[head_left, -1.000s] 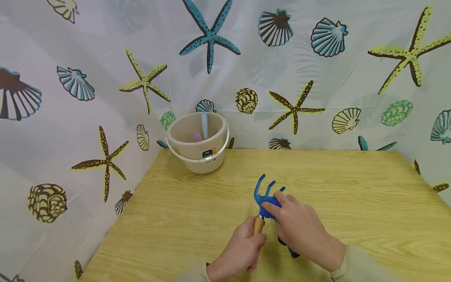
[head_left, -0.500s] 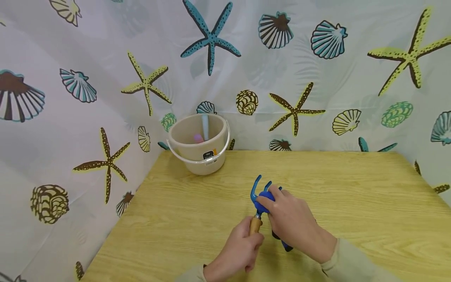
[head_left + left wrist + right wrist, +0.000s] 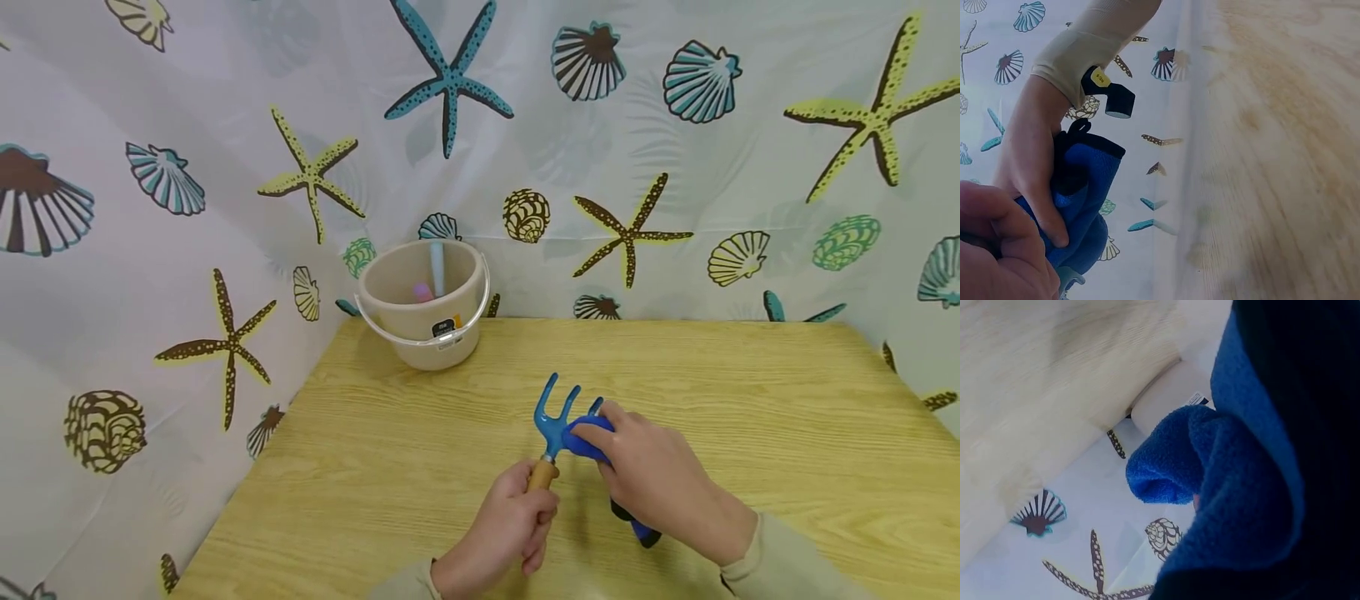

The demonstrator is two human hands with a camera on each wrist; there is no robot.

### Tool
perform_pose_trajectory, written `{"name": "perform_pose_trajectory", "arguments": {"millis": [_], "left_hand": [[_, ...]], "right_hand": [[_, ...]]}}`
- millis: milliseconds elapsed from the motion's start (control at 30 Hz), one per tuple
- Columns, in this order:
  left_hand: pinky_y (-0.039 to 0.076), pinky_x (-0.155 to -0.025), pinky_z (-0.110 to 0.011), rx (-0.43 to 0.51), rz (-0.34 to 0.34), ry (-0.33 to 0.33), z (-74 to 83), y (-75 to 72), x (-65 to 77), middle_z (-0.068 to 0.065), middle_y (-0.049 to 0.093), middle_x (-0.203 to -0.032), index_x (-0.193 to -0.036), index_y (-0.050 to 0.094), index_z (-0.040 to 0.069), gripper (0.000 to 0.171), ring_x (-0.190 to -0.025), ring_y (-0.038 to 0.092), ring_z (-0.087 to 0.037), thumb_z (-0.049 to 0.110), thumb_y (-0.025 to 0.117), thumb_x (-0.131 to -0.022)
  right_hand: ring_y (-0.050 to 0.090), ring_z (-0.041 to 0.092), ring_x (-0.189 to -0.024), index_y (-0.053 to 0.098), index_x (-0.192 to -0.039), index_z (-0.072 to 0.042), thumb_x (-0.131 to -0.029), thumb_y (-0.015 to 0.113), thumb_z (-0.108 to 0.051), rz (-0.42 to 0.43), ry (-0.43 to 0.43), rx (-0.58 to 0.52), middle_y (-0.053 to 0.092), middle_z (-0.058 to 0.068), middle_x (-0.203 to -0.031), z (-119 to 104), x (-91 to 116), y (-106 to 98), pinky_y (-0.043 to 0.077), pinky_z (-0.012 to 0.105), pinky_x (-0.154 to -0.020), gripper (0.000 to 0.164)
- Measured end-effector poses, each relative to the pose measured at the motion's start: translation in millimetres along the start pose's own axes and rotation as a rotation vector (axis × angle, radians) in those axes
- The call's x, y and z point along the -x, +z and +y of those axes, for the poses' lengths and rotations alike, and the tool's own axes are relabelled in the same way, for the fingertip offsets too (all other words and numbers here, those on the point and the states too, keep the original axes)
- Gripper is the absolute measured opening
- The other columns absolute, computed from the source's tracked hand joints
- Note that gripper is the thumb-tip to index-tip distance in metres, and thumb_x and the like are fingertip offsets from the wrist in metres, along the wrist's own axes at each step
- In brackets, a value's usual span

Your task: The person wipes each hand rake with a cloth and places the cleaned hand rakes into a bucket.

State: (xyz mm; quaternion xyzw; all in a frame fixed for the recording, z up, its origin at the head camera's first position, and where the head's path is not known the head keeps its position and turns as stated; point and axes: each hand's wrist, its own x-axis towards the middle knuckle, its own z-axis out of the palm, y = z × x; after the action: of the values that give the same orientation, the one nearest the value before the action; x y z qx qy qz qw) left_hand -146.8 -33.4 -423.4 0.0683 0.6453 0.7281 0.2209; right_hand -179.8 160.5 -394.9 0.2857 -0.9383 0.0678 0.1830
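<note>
My left hand (image 3: 504, 523) grips the wooden handle of a hand cultivator (image 3: 551, 427) with three blue metal tines, which point away over the table. A blue cloth (image 3: 587, 440) with black edging is bunched in my right hand (image 3: 663, 473), right at the side of the cultivator's head. The right fingers cover part of the rightmost tine. In the left wrist view, the cloth (image 3: 1091, 175) hangs in folds from the right hand (image 3: 1029, 156), a small black loop at its edge. Fuzzy folds of the cloth (image 3: 1241, 494) fill much of the right wrist view.
A beige bucket (image 3: 427, 333) with a clear handle stands at the table's back left corner. Inside are a light blue stick-like thing (image 3: 437, 268) and a pinkish-purple thing (image 3: 422, 292). A curtain (image 3: 465, 192) printed with shells and starfish surrounds the wooden table (image 3: 360, 467).
The right hand first slid left with the cloth over the cultivator's head, then back right, uncovering more of the tines. The left hand kept its hold on the handle, shifting slightly left.
</note>
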Motion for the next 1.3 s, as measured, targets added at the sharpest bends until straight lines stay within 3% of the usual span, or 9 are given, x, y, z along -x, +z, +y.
{"name": "perform_pose_trajectory", "arguments": {"millis": [200, 467, 700, 867, 1100, 1300], "left_hand": [[0.033, -0.024, -0.022, -0.042, -0.052, 0.000, -1.7, 1.6, -1.1, 0.002, 0.038, -0.046, -0.112, 0.045, 0.001, 0.026, -0.029, 0.031, -0.013, 0.002, 0.047, -0.086], [0.031, -0.025, -0.021, -0.078, -0.043, -0.018, -1.6, 1.5, -2.4, 0.002, 0.036, -0.045, -0.110, 0.044, 0.003, 0.022, -0.029, 0.031, -0.013, 0.005, 0.047, -0.088], [0.028, -0.024, -0.022, -0.060, -0.110, -0.020, 2.7, 3.6, -1.5, 0.003, 0.035, -0.048, -0.100, 0.045, 0.003, 0.014, -0.030, 0.027, -0.012, 0.004, 0.048, -0.086], [0.030, -0.024, -0.021, -0.038, -0.077, -0.014, 7.6, 3.0, -0.1, 0.002, 0.038, -0.052, -0.106, 0.047, 0.000, 0.020, -0.030, 0.028, -0.011, 0.004, 0.049, -0.086], [0.032, -0.024, -0.018, -0.050, 0.001, 0.005, 7.1, 3.9, -1.7, 0.003, 0.037, -0.051, -0.113, 0.049, 0.000, 0.024, -0.029, 0.029, -0.010, 0.002, 0.047, -0.089], [0.033, -0.025, -0.021, -0.053, -0.038, -0.020, 2.0, 6.2, 0.5, 0.001, 0.039, -0.051, -0.113, 0.045, 0.000, 0.025, -0.029, 0.031, -0.012, 0.004, 0.048, -0.089]], "right_hand": [[0.058, 0.015, -0.067, 0.072, -0.105, -0.017, -0.075, 0.073, -0.013, -0.005, -0.013, -0.008, 0.057, 0.008, -0.091, -7.6, -6.5, -1.8, 0.050, 0.026, -0.041, 0.030], [0.052, 0.016, -0.059, 0.070, -0.102, -0.018, -0.075, 0.072, -0.013, 0.022, -0.053, 0.049, 0.054, 0.007, -0.085, -18.8, -16.5, -3.4, 0.045, 0.024, -0.035, 0.027], [0.057, 0.029, -0.072, 0.070, -0.099, -0.015, -0.067, 0.073, -0.010, 0.070, -0.113, 0.167, 0.058, 0.014, -0.099, -21.0, -25.5, -3.3, 0.050, 0.032, -0.034, 0.032], [0.060, 0.028, -0.071, 0.071, -0.102, -0.015, -0.071, 0.074, -0.011, 0.046, -0.063, 0.153, 0.060, 0.016, -0.100, -17.2, -25.5, -8.0, 0.051, 0.032, -0.035, 0.031], [0.051, 0.014, -0.051, 0.071, -0.103, -0.015, -0.076, 0.070, -0.013, -0.024, 0.021, 0.061, 0.058, 0.012, -0.087, -15.5, -14.2, -15.9, 0.039, 0.022, -0.031, 0.027], [0.048, 0.010, -0.049, 0.071, -0.105, -0.015, -0.076, 0.069, -0.012, -0.034, 0.073, -0.038, 0.054, 0.009, -0.082, -17.1, -13.1, -15.5, 0.043, 0.024, -0.037, 0.030]]}}
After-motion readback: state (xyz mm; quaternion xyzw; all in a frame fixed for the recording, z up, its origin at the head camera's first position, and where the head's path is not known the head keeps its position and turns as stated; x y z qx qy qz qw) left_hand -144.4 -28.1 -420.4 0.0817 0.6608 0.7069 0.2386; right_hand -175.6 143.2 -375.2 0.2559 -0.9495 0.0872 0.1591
